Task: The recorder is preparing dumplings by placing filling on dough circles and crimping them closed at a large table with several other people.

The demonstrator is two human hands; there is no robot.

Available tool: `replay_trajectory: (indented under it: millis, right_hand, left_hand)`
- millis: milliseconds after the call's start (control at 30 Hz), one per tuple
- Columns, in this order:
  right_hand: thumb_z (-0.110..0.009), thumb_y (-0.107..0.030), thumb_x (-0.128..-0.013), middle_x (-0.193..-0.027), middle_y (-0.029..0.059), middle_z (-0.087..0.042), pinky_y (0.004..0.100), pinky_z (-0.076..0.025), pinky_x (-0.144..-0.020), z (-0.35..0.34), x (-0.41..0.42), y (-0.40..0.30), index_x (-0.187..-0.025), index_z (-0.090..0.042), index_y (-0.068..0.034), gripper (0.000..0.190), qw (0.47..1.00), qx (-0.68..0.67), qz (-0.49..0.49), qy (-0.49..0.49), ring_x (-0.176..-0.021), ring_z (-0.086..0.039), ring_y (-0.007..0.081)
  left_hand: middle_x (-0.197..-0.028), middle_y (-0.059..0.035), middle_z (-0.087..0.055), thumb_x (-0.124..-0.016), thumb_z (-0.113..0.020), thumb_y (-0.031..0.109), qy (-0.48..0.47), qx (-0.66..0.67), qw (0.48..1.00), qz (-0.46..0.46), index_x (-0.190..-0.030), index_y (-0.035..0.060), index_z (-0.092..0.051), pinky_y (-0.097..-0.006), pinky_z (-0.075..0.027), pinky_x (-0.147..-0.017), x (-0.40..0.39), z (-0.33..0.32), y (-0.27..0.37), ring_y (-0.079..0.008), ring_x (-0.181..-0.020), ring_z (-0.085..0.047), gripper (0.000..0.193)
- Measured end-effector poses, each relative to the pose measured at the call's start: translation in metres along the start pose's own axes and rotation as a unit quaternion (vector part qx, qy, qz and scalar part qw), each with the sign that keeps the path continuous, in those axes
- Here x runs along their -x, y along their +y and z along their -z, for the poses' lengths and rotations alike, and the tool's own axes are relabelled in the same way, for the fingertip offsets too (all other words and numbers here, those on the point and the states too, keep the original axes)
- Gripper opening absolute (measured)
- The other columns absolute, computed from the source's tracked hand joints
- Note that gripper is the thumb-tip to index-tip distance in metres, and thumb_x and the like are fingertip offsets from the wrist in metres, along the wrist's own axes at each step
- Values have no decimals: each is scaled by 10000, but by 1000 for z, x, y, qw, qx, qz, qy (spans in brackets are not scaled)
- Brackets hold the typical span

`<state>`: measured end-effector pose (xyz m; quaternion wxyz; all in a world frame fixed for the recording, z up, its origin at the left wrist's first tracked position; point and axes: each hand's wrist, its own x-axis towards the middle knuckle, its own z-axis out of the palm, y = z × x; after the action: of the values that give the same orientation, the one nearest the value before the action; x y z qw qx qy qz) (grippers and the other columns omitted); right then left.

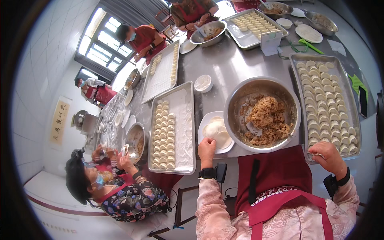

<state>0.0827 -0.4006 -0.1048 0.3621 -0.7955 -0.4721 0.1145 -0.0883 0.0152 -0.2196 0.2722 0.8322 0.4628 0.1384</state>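
Note:
My left hand [207,149] is at the lower left edge of a white plate [205,118], its fingertips touching the stacked round dough wrappers [218,132]. Whether it grips one cannot be told. My right hand [325,155] is over the near left corner of a metal tray [355,120] filled with rows of folded dumplings [318,99]. Its fingers are bent near the closest dumplings, and whether they hold one is hidden. Between my hands stands a large steel bowl [231,93] with brown minced filling [265,115] and a thin utensil handle leaning in it.
Another dumpling tray [183,132] stands left of the plate, beside a co-worker [129,192] with a steel bowl [142,132]. A small white bowl [203,83] is behind the plate. A phone [363,102] lies right of my tray. More trays, bowls and co-workers are farther off.

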Motion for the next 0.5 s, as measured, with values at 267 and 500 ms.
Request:
replay_trajectory:
  millis: [267,500]
  right_hand:
    - [-633,-16,-635,-770,124,-605,365,-451,-641,-1,-5,-4,-849,-611,-22,215,1000,-1,14,-8,-726,-575,308]
    - [-639,-33,-669,-781,125,-612,368,-459,-652,-8,-10,-6,-874,-620,-25,206,999,-3,40,-7,-739,-580,307]
  left_hand:
    - [-608,-70,-595,-727,-625,173,47,71,995,-50,-702,30,-597,-299,-454,-562,17,-1,12,-165,-564,-567,148]
    - [-677,-65,-597,-723,-678,168,109,80,990,-26,-787,24,-596,-283,-454,-589,29,-17,27,-142,-600,-558,177]
